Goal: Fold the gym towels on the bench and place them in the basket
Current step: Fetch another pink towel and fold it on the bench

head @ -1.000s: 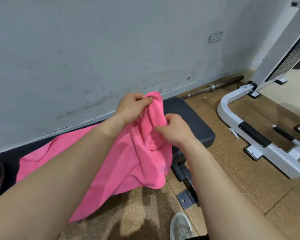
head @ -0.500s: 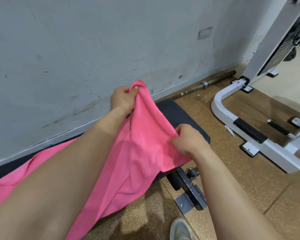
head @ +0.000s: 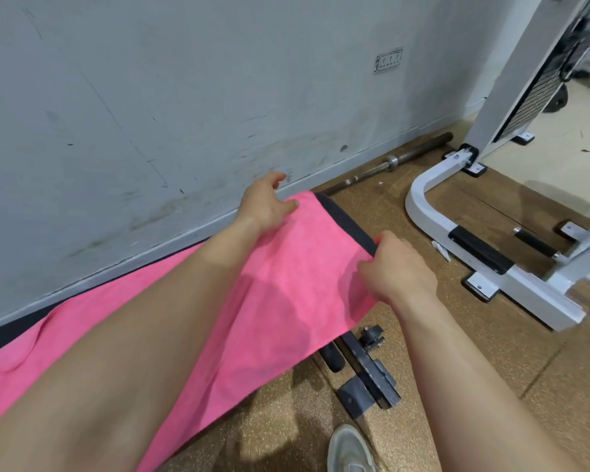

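A white machine frame (head: 532, 294) is standing on a speckled cork-brown floor (head: 491, 386). Behind the frame, a scuffed grey wall (head: 184, 97) is running off to the left, carrying a small socket plate (head: 388, 59) high up. A steel barbell bar (head: 389, 163) is lying along the wall's foot, just left of the frame's curved leg. Beyond the frame, a paler floor (head: 542, 165) is catching soft light.

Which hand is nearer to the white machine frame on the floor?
Right. The right hand, pinching the pink towel, is beside the frame; the left hand is farther off, by the wall.
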`<act>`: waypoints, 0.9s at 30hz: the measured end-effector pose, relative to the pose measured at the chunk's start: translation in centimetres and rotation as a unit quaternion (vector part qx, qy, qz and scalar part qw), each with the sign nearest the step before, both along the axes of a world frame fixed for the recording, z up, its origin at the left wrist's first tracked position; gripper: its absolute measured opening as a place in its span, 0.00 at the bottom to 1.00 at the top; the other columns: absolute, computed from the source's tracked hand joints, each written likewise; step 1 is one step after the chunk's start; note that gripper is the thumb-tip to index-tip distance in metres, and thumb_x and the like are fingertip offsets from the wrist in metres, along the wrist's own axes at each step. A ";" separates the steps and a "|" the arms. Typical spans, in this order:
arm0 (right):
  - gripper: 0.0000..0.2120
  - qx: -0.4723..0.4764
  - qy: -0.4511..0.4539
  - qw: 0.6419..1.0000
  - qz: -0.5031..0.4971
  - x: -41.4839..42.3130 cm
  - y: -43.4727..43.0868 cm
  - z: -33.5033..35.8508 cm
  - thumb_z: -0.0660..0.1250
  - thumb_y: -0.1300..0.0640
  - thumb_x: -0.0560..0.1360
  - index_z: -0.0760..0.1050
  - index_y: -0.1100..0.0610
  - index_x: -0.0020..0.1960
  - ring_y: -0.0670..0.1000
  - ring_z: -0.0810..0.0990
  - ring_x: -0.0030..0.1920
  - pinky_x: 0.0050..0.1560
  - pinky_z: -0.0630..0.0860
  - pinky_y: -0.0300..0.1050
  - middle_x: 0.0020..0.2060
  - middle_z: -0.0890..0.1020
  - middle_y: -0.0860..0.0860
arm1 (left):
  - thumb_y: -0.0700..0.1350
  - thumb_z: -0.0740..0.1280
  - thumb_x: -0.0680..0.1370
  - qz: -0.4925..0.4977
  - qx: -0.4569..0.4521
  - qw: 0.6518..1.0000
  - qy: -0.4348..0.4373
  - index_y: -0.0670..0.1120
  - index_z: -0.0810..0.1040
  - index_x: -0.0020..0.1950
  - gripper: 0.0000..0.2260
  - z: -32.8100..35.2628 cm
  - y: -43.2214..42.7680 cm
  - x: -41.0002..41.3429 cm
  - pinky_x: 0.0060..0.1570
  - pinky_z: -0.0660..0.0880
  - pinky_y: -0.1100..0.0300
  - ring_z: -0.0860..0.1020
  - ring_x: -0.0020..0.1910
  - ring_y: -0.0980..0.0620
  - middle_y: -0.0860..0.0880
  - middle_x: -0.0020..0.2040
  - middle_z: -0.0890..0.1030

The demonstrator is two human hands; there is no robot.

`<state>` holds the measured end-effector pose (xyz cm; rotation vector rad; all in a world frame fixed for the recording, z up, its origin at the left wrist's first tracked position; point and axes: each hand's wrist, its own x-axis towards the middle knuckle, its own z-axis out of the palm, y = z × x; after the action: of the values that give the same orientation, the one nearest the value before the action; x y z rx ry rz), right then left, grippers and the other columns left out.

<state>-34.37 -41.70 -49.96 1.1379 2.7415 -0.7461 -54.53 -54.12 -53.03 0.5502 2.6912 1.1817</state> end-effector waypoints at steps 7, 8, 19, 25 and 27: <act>0.24 0.026 -0.002 0.996 0.080 -0.6 -3.4 0.6 0.62 0.49 0.78 0.67 0.53 0.72 0.60 0.69 0.69 0.65 0.69 0.59 0.68 0.71 0.56 | 0.41 0.68 0.76 0.016 -0.016 0.999 0.041 0.47 0.80 0.64 0.16 -0.8 -7.5 5.4 0.53 0.70 0.66 0.79 0.49 0.55 0.49 0.60 0.82; 0.24 0.033 0.000 0.995 0.093 -0.8 -4.1 0.8 0.62 0.49 0.78 0.68 0.54 0.72 0.61 0.69 0.69 0.65 0.68 0.59 0.68 0.71 0.57 | 0.40 0.68 0.76 0.025 -0.018 0.999 0.044 0.47 0.80 0.63 0.15 -0.7 -9.1 6.1 0.53 0.71 0.65 0.79 0.49 0.54 0.49 0.60 0.82; 0.24 -0.009 0.002 0.936 0.351 -2.4 -20.1 1.0 0.64 0.46 0.76 0.70 0.54 0.69 0.61 0.71 0.65 0.63 0.71 0.55 0.65 0.72 0.56 | 0.46 0.64 0.75 0.206 -0.192 0.956 0.079 0.40 0.76 0.67 0.22 -2.4 -28.7 15.4 0.71 0.65 0.50 0.72 0.68 0.41 0.40 0.67 0.77; 0.27 0.004 -0.005 0.893 0.451 -2.1 -26.9 -0.9 0.64 0.45 0.76 0.68 0.54 0.72 0.60 0.69 0.67 0.65 0.72 0.56 0.69 0.70 0.55 | 0.53 0.60 0.81 0.188 -0.262 0.945 0.061 0.42 0.64 0.77 0.27 -3.4 -32.0 16.4 0.78 0.51 0.51 0.58 0.78 0.42 0.40 0.78 0.62; 0.28 0.014 -0.006 0.883 0.469 -2.3 -28.2 -1.4 0.63 0.46 0.76 0.66 0.54 0.74 0.60 0.67 0.69 0.65 0.71 0.56 0.71 0.68 0.54 | 0.58 0.56 0.80 0.190 -0.288 0.937 0.058 0.45 0.62 0.78 0.29 -3.6 -32.4 15.9 0.77 0.52 0.48 0.55 0.79 0.40 0.42 0.79 0.59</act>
<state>-36.67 -69.90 -51.34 -0.2580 2.7794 -0.5211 -38.60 -86.54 -56.63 0.0080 3.1274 0.3616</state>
